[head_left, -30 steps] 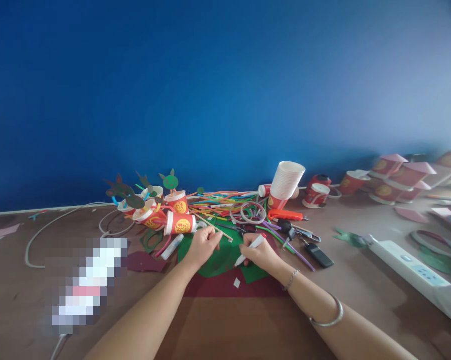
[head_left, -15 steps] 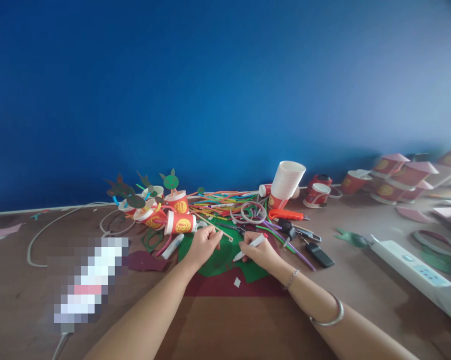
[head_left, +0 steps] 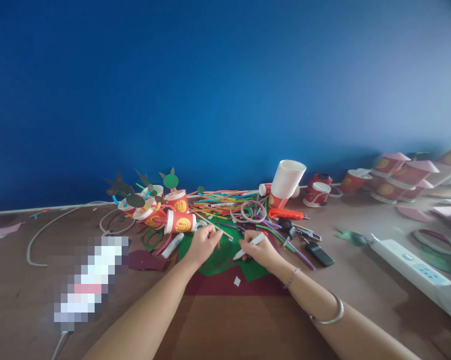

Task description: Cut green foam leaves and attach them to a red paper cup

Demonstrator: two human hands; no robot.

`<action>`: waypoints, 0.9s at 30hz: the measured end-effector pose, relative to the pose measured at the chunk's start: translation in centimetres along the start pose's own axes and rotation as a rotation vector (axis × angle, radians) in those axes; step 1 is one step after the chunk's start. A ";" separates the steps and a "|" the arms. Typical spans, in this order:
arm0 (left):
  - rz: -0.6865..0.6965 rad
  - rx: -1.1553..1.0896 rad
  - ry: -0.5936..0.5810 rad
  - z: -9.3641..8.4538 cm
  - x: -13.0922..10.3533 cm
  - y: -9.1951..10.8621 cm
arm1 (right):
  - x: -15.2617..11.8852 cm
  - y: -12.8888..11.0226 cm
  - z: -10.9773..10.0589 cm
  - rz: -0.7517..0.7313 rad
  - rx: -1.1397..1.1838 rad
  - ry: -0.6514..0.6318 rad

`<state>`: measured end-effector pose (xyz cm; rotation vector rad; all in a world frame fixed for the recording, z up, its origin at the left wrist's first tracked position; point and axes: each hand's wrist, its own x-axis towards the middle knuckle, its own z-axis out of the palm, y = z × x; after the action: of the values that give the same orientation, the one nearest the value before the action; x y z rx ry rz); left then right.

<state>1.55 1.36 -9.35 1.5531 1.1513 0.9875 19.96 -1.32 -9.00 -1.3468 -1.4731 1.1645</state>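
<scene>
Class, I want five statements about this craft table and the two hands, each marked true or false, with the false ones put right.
1. The right hand holds a white marker with a red end. True.
2. The left hand rests on the power strip. False: it is over the green paper.
3. A small white scrap lies on the maroon sheet. True.
4. The black key fob lies to the left of both hands. False: it lies to the right of both.
5. The tall stack of paper cups leans slightly rather than standing straight. True.
</scene>
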 end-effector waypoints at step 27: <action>-0.047 -0.065 0.005 0.0 0.0 0.4 | 0.0 -0.3 -0.3 0.020 0.029 -0.040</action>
<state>1.62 1.32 -9.00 1.4662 1.1435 0.9889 20.15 -1.32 -8.64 -1.3281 -1.4686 1.2273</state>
